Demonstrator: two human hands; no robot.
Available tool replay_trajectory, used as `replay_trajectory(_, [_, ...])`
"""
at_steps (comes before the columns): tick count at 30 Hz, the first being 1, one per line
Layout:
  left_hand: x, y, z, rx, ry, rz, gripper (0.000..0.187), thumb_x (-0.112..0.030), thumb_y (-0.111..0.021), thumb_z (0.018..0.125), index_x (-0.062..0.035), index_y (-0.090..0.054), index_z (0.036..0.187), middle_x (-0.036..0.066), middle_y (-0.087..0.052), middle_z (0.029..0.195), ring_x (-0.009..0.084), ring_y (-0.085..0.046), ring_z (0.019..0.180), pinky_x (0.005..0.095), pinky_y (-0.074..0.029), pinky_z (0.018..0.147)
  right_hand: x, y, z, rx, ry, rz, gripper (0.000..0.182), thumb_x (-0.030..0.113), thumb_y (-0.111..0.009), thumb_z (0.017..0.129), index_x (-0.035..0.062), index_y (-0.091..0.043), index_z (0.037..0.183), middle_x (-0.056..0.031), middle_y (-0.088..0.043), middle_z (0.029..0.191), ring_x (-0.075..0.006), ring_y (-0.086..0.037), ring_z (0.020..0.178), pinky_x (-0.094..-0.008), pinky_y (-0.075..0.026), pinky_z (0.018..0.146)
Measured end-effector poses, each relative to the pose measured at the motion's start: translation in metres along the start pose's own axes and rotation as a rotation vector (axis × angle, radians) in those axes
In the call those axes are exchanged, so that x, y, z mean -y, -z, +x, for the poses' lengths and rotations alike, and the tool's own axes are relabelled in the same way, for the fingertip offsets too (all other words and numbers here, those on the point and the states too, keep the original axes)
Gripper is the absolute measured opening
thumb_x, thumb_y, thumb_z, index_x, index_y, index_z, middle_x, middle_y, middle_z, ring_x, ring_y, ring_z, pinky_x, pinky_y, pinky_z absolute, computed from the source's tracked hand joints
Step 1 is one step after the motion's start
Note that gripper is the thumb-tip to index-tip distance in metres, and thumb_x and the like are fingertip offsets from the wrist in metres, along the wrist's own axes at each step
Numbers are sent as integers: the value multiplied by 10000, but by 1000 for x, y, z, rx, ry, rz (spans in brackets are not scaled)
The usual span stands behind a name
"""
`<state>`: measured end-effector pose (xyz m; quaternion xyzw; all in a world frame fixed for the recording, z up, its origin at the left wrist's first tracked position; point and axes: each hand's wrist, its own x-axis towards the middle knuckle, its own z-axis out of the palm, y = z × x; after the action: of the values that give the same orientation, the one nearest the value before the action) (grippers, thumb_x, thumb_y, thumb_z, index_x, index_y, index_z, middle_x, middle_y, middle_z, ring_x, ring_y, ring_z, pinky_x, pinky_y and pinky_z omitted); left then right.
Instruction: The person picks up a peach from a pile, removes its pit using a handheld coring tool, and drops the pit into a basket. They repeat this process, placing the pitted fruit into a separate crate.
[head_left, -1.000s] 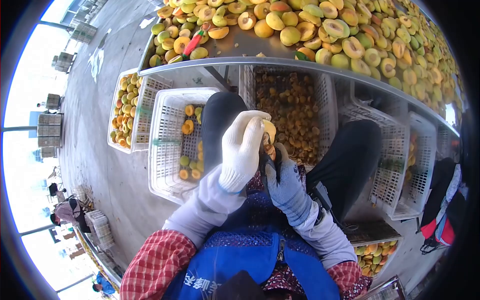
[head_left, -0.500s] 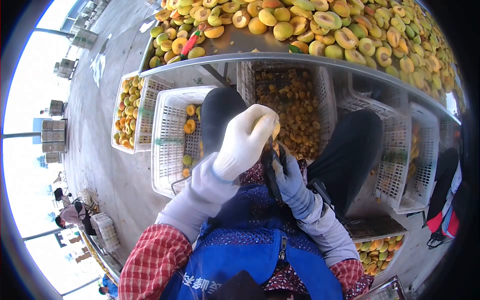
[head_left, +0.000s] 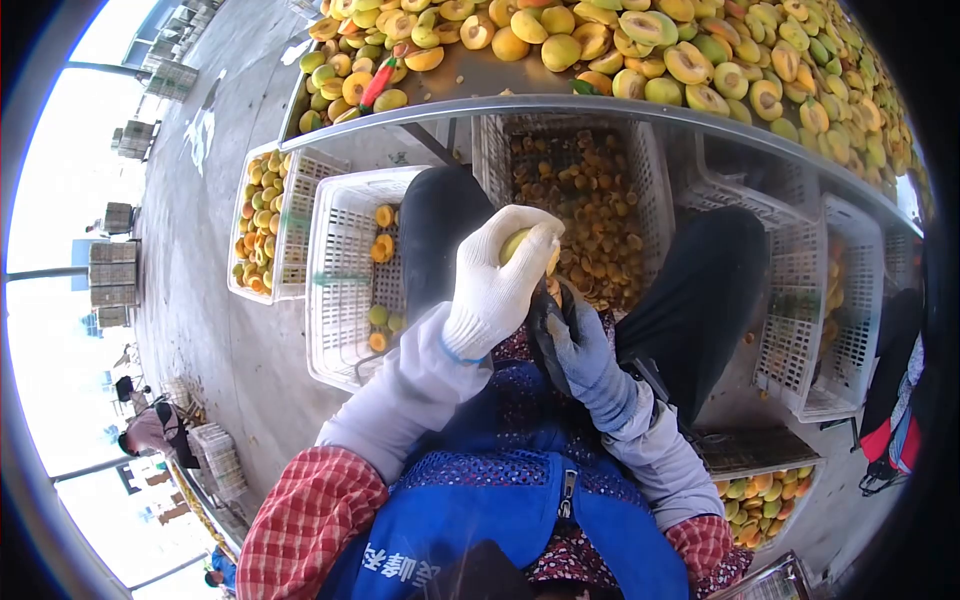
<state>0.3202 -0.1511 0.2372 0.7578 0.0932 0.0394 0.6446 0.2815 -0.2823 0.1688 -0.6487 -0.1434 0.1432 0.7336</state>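
Note:
My left hand [head_left: 500,275], in a white knitted glove, is closed round an apricot [head_left: 513,244]. Its yellow-green skin shows between thumb and fingers. Just below and right of it, my right hand [head_left: 580,345], in a grey glove with dark fingers, is closed close against the fruit. What the right fingers hold is mostly hidden; a small orange-tan bit shows at their tips. Both hands are between my knees, above a white crate [head_left: 655,200] of small brown-orange pieces that look like pits or fruit scraps.
A metal table [head_left: 480,75] heaped with halved apricots [head_left: 690,62] stands ahead, with a red-handled tool [head_left: 379,84] on it. A crate with a few apricots [head_left: 318,290] is at my left, beside a fuller crate [head_left: 285,288]. More crates [head_left: 785,340] stand right.
My left hand has turned slightly, so more of the apricot's skin shows between thumb and fingers. My right hand stays close beside it. The whole view has shifted a little.

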Motion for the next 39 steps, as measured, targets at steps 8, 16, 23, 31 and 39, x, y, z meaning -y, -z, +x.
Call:
replay_trajectory(8, [-8,-11,-8,-102,57,-109,210,-141,-512,968,33,-620,1017,49,-578,726,81,-528,555,229,-469,495,42,6,14,21,-6,-295,238,96,-569,871,-31,-477,1050,-257,-571,824,-446,-597,750,-449,-477,652])
replay_trajectory(16, [-17,-4,-3,64,108,-45,192,-131,-553,934,25,-639,1003,59,-604,760,83,-562,586,229,-482,503,8,2,-4,16,35,-62,422,135,-540,934,-65,-449,1294,-199,-604,1009,-340,-608,917,-388,-493,786])
replay_trajectory(23, [-17,3,11,272,8,14,235,-185,-586,916,15,-647,1023,75,-649,819,100,-590,710,240,-482,644,35,13,4,297,-714,1020,376,457,-423,997,91,-489,1046,-13,-471,742,-106,-420,550,-242,-338,441])
replay_trajectory(31, [21,-3,5,233,379,-541,382,-366,-485,988,-17,-633,1036,72,-640,829,145,-597,757,242,-471,675,3,6,8,645,-703,1880,519,540,-331,1018,79,-533,1148,42,-418,634,-34,-375,450,-196,-348,345])
replay_trajectory(39, [22,17,9,-205,773,-858,360,-396,-543,951,-45,-628,954,77,-636,791,152,-591,681,273,-489,579,-7,-3,11,621,-632,1688,474,526,-365,1015,77,-511,1064,35,-418,623,-37,-379,443,-195,-342,346])
